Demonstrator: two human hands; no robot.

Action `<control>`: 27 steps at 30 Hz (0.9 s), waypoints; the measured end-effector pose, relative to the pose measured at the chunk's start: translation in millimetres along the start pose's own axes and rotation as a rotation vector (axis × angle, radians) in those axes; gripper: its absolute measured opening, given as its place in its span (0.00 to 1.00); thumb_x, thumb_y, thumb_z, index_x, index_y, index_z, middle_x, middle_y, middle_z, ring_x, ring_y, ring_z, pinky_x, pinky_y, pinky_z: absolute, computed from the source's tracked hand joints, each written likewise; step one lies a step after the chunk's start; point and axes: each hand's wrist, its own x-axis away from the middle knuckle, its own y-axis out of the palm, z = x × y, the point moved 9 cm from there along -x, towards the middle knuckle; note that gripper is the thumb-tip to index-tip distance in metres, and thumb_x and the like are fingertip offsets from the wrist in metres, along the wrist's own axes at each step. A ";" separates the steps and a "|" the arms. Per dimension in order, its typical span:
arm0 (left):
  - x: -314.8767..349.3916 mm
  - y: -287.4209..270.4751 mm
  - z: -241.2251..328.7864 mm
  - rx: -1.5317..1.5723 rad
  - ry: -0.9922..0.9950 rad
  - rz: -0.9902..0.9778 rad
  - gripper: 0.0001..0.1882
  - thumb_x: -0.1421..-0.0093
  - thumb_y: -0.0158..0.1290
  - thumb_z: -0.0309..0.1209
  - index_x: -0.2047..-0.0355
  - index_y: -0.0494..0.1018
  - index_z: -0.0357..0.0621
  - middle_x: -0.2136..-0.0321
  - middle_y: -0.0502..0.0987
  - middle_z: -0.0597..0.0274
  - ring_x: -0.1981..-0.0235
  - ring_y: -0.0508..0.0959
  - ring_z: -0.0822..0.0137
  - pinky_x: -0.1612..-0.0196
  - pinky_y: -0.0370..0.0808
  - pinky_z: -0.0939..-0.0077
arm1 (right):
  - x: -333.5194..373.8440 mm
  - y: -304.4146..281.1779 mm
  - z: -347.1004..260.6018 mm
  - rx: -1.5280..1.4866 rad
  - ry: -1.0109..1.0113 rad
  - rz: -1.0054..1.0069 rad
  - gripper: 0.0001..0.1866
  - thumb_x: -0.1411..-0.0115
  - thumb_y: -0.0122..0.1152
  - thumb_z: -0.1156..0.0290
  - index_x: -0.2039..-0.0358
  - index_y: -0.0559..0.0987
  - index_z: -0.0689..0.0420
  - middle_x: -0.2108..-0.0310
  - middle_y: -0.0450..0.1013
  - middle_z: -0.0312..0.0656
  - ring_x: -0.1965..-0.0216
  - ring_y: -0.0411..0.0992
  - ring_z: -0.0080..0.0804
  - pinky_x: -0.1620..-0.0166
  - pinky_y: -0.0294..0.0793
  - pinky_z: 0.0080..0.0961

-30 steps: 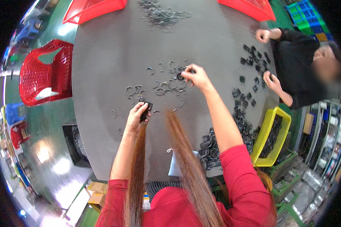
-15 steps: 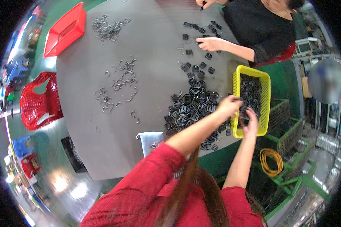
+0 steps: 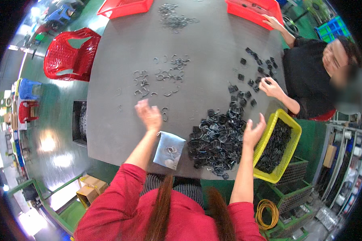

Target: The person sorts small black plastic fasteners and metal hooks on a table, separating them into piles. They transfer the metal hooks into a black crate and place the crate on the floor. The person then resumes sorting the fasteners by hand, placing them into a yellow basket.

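My left hand (image 3: 149, 116) reaches over the grey table, fingers stretched out and a little blurred, with nothing visible in it. Beside it lie loose curved pieces (image 3: 165, 114), thin and C-shaped. A light blue drawstring pouch (image 3: 165, 149) lies close to my left wrist, small rings on top of it. My right hand (image 3: 254, 131) is held with fingers apart between a heap of black square buckle-like pieces (image 3: 217, 140) and a yellow basket (image 3: 294, 138). More dark pieces fill the lower part of that basket. No held piece shows in my right hand.
Across the table's right side a co-worker in black (image 3: 305, 76) has one hand at a red tray (image 3: 254, 13) and the other among scattered black pieces. Another red tray (image 3: 124, 9) and a small metal pile (image 3: 175, 17) lie at the back. A red chair (image 3: 70, 56) stands left.
My left hand has left the basket's edge and swung left over the table. My right hand has come out of the basket and opened. The view has turned left.
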 end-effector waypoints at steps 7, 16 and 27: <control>-38.3 -32.4 -236.8 -0.370 -0.519 0.076 0.30 0.37 0.38 0.46 0.39 0.48 0.47 0.39 0.50 0.51 0.36 0.45 0.50 0.40 0.47 0.45 | -9.2 213.2 -123.5 -0.090 -0.336 -0.325 0.25 0.43 0.53 0.64 0.46 0.63 0.56 0.45 0.60 0.48 0.40 0.54 0.45 0.41 0.55 0.41; -201.7 70.3 -98.7 -0.076 0.103 -0.188 0.32 0.36 0.27 0.50 0.37 0.43 0.46 0.36 0.45 0.57 0.34 0.41 0.60 0.36 0.35 0.56 | -13.0 409.6 -223.5 0.294 -0.552 -0.259 0.31 0.39 0.41 0.48 0.41 0.59 0.53 0.39 0.53 0.44 0.37 0.48 0.42 0.37 0.42 0.47; -251.8 79.8 -82.3 0.026 0.136 -0.231 0.27 0.36 0.32 0.44 0.39 0.51 0.48 0.38 0.53 0.62 0.35 0.46 0.62 0.36 0.37 0.56 | -132.5 452.2 -255.1 -0.018 -0.360 -0.161 0.27 0.39 0.43 0.52 0.42 0.61 0.52 0.39 0.52 0.48 0.36 0.45 0.45 0.38 0.46 0.47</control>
